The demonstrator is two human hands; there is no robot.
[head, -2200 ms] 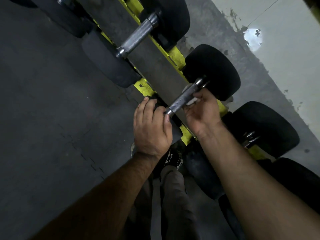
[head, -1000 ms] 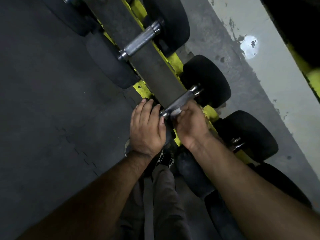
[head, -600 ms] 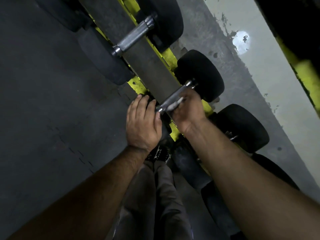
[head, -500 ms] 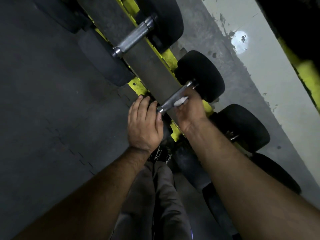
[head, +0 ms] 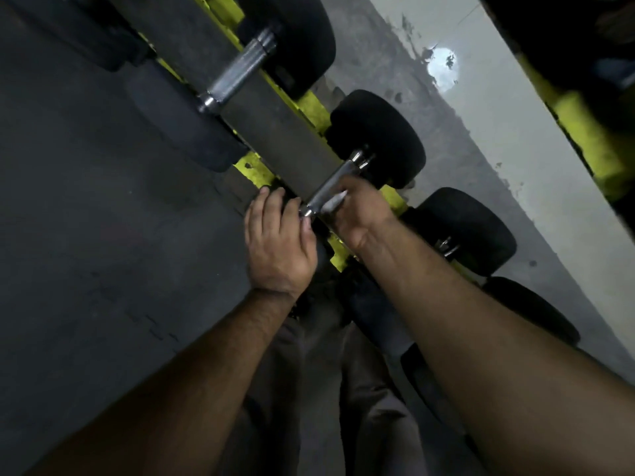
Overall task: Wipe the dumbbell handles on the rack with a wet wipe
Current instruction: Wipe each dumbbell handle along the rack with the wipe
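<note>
The right hand [head: 357,211] has slid down the dumbbell handle [head: 330,188] toward its near end, fingers curled around it with the wet wipe [head: 335,203] to rub it clean. The left hand [head: 278,242] lies flat on the near weight, likely to keep the dumbbell from rolling on the yellow rack [head: 251,168].

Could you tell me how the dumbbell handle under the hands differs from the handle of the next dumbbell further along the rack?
The near handle is partly covered: the right hand holds a white wet wipe against it, and the left hand rests on its near weight. The far handle is bare, untouched and shows full length. Both are knurled metal, lying across the yellow rack at the same slant.
</note>
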